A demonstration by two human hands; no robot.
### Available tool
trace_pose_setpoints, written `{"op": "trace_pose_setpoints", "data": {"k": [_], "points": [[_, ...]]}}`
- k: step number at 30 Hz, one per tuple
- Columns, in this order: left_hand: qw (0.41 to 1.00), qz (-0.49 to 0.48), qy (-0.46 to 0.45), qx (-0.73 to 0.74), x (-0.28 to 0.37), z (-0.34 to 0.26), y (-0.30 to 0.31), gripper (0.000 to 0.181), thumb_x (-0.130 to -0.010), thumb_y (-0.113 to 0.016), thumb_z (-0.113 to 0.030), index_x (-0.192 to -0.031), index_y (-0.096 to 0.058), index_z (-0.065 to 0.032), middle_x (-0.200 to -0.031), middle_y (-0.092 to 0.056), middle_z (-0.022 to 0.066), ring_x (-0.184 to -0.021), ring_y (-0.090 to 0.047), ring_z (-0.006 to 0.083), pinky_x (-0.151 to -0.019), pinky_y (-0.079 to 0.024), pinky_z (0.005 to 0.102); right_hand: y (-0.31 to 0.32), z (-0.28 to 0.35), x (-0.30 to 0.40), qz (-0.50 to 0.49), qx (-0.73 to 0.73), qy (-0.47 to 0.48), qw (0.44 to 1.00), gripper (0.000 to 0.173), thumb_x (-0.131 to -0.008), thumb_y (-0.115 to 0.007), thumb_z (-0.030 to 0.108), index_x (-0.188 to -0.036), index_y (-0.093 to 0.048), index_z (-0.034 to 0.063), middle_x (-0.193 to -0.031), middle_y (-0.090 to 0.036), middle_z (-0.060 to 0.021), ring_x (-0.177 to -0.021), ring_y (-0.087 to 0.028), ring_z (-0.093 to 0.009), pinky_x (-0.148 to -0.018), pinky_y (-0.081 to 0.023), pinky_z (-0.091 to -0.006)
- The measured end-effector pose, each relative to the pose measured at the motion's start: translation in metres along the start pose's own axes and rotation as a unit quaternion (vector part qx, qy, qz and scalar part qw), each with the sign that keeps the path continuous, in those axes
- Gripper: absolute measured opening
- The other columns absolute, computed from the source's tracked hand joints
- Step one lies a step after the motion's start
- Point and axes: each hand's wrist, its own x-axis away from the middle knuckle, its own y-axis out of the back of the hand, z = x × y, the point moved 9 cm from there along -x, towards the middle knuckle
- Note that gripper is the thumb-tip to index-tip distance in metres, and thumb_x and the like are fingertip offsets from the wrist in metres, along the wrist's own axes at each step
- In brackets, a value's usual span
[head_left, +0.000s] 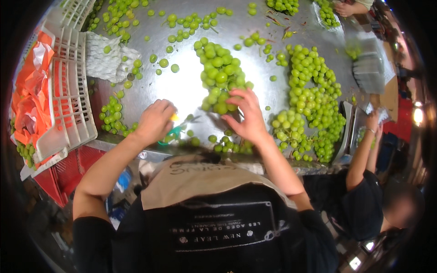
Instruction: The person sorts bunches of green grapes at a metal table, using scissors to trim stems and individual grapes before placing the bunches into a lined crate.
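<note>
A bunch of green grapes [220,70] is in front of me on the metal table [150,88]. My right hand [248,117] is at its lower right end, thumb and fingers apart. The fingertips overlap the bunch; whether they touch it is unclear. My left hand [155,121] has its fingers curled over the handles of small scissors [171,133], which show green and some yellow. The blurred blades point right, toward the bunch. Loose grapes [227,145] lie along the near edge, between my hands.
A white plastic crate [70,85] with orange paper [32,92] stands at left, beside white textured padding [111,56]. Large grape bunches [314,88] are heaped at right. Beyond them are clear plastic containers [368,68]. A co-worker's hands [374,123] work at right; another person's hand [344,9] is at top right.
</note>
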Motion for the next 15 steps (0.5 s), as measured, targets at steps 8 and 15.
{"op": "trace_pose_setpoints", "data": {"k": [8,15], "points": [[0.997,0.071,0.000,0.029,0.012,-0.007,-0.005,0.052,-0.065,-0.069,-0.012,-0.113,-0.051,-0.0050,-0.103,-0.052,0.0148,-0.097,-0.051,0.0337,-0.084,-0.043,0.0407,0.005,-0.005,-0.016,-0.057,-0.065,-0.019,0.996,0.039,-0.062,-0.076,0.015,-0.093,-0.054,0.0063,-0.101,-0.055,-0.0111,-0.102,-0.052,-0.032,-0.102,-0.029,-0.0515],[0.991,0.126,0.042,0.008,0.016,-0.002,-0.019,0.056,-0.066,-0.068,-0.010,-0.118,-0.049,-0.0052,-0.103,-0.053,0.0165,-0.096,-0.053,0.0351,-0.083,-0.044,0.0409,-0.006,-0.005,-0.024,-0.033,-0.011,-0.015,0.999,0.033,-0.066,-0.074,0.017,-0.092,-0.057,0.0065,-0.092,-0.056,-0.0076,-0.092,-0.052,-0.027,-0.102,-0.029,-0.0489]]}}
